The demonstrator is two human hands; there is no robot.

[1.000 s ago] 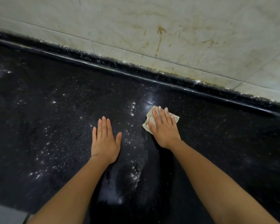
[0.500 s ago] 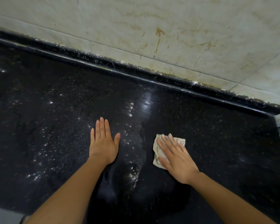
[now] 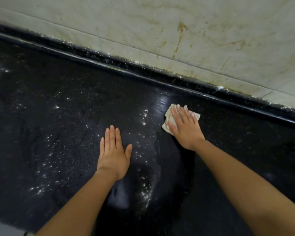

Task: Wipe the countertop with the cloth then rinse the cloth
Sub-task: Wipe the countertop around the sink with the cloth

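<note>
While the right hand (image 3: pixel 184 128) lies flat on the one cloth (image 3: pixel 167 117), fingers straight and close together, pressing it onto the black countertop (image 3: pixel 58 133), the left hand (image 3: pixel 113 155) rests palm-down apart from it, fingers straight, holding nothing. Two hands, two bare forearms, one cloth. The cloth is pale and folded, mostly hidden under the fingers, and lies near the raised black back edge (image 3: pixel 160 74) below the tiled wall (image 3: pixel 228 48). White specks, too many to count, scatter left of the cloth; possibly droplets or crumbs. One rusty streak (image 3: pixel 181 29) marks the wall.
</note>
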